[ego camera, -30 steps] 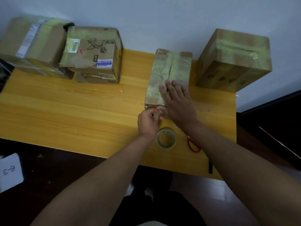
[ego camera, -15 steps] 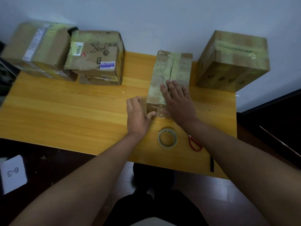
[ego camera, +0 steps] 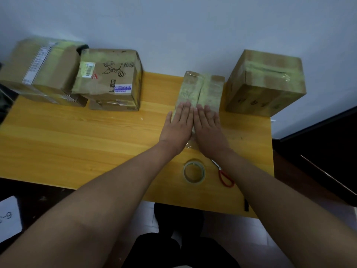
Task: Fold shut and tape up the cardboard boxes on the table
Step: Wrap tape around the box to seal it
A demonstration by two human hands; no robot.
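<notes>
A long narrow cardboard box [ego camera: 202, 89] wrapped in shiny tape lies in the middle of the wooden table [ego camera: 77, 144], its flaps closed. My left hand [ego camera: 178, 126] and my right hand [ego camera: 209, 128] lie side by side, flat, fingers straight, pressing on the near half of its top. A roll of clear tape [ego camera: 194, 173] lies flat on the table just behind my wrists. Red-handled scissors [ego camera: 224, 175] lie to the right of the roll, partly hidden by my right forearm.
A large taped box [ego camera: 266, 84] stands at the back right. Two worn boxes stand at the back left, one with printed labels [ego camera: 110, 80], one at the corner [ego camera: 38, 70]. A white card [ego camera: 8, 217] lies on the dark floor, lower left.
My left hand left the near end of the narrow box, swung out over the table, then came onto the box top beside my right hand. My right hand stayed flat on the box.
</notes>
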